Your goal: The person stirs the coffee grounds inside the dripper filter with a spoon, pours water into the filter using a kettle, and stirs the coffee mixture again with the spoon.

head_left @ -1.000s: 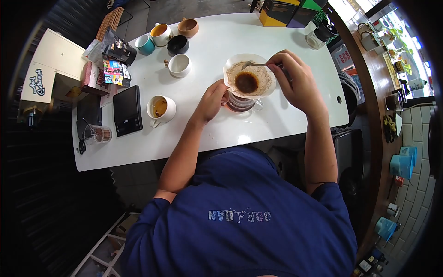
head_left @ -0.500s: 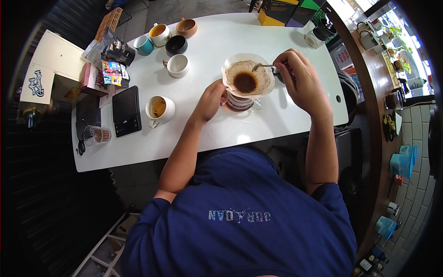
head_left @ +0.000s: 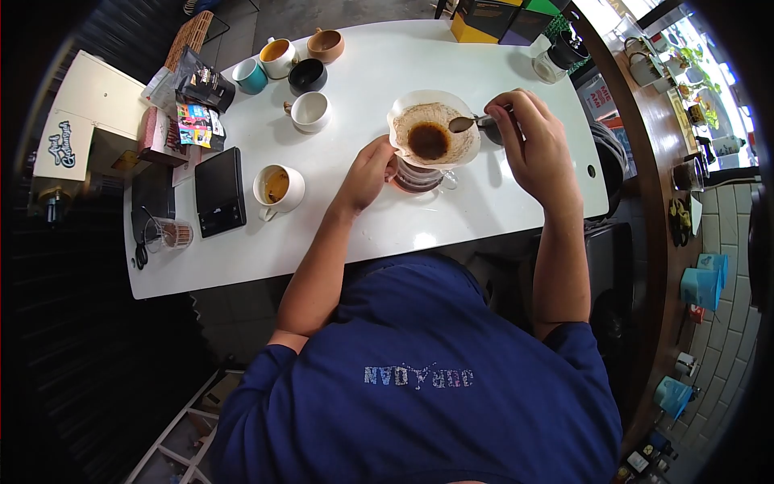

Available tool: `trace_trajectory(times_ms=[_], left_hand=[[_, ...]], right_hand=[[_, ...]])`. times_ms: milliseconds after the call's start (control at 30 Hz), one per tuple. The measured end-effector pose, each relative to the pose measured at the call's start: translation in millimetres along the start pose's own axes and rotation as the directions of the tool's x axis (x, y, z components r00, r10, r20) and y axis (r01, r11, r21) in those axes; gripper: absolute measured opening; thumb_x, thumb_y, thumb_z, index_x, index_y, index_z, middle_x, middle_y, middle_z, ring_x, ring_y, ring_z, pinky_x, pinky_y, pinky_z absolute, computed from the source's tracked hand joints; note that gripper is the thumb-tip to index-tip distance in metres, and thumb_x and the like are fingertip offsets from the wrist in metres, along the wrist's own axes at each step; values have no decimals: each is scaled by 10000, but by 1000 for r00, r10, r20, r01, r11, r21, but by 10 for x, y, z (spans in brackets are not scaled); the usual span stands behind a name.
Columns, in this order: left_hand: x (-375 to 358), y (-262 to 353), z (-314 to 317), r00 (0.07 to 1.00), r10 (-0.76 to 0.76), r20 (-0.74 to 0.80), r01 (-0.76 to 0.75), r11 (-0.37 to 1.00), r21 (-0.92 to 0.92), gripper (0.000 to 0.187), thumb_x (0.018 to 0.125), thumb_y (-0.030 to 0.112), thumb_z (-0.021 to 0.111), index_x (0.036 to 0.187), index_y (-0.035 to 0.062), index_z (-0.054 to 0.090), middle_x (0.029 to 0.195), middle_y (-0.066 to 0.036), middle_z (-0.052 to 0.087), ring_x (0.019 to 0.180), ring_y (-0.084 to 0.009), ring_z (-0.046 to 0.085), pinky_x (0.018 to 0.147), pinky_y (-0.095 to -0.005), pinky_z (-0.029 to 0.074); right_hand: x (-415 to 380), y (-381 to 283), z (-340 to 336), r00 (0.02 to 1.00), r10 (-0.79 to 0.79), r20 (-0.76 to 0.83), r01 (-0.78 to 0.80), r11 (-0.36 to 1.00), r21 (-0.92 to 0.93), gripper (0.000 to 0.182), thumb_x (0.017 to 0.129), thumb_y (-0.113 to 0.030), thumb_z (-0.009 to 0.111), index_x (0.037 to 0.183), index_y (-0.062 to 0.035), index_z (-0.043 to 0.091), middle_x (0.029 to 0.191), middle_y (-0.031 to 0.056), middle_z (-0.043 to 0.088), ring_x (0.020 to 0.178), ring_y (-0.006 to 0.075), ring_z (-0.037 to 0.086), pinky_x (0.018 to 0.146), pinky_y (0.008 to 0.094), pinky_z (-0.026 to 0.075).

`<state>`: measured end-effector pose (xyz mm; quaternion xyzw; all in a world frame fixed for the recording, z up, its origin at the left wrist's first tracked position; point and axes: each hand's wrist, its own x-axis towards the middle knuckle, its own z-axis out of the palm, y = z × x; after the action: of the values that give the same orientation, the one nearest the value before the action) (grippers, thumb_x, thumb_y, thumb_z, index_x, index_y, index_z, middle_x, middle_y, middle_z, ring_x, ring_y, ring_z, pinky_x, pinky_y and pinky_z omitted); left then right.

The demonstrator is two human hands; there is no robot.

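Note:
A white paper coffee filter lines the dripper on top of a glass coffee server. Dark wet coffee fills its middle, and brown grounds cling to the paper walls. At the left side, my left hand is closed at the dripper's edge; its fingertips are partly hidden. My right hand pinches the handle of a small metal spoon, whose bowl is over the filter's right inner wall, clear of the dark liquid. Behind the spoon and fingers, a dark metal vessel is partly hidden.
On the white table, a mug with brown liquid stands left, beside a black scale and a ribbed glass. Several cups, including a white cup, sit farther back. A glass container stands far right.
The spoon has lifted and shifted right, away from the coffee, and its bowl has turned into view. My right hand moved slightly right; my left hand stayed in place.

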<state>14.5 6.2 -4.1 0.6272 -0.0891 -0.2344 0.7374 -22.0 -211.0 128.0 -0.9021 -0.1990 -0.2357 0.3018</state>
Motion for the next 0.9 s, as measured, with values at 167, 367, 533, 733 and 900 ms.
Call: trace_trajectory(times_ms=[167,367,533,733,900], left_hand=[[-19,35,23,1000,-2,-20,2,1000,-30,308,947,279,337,859,66,541,623,52,364,579,-52,309,540,-215,278],[-26,60,51,999,3,-34,-4,1000,-26,318,951,288,331,852,65,536,620,52,360,577,-53,308,541,-217,279],[-19,43,31,1000,-2,-28,1,1000,-13,322,952,293,332,860,63,538,616,51,354,576,-54,308,544,-219,279],[-19,40,32,1000,5,-21,-6,1000,-23,324,952,298,337,853,61,535,612,50,351,573,-55,308,542,-219,278],[-12,44,22,1000,-7,-24,6,1000,-21,322,953,297,340,842,63,532,611,49,353,570,-53,308,538,-218,275]], right_hand=[[-14,9,8,1000,-9,20,9,1000,-27,66,859,-73,548,835,-12,541,778,110,565,748,289,539,694,360,422],[-9,15,-16,999,-5,-38,5,1000,6,61,856,-71,553,841,-13,545,772,109,563,741,287,536,690,359,421],[-16,-35,-43,1000,-21,-11,21,999,-34,58,851,-69,559,839,-14,546,772,107,567,736,285,540,694,359,422],[-21,-26,-64,999,-46,-24,45,998,-49,77,848,-91,574,831,-19,551,755,103,565,731,281,541,697,359,421],[-19,-44,-92,999,-44,16,45,997,-61,88,843,-107,586,832,-24,559,748,97,564,728,276,543,697,357,420]])
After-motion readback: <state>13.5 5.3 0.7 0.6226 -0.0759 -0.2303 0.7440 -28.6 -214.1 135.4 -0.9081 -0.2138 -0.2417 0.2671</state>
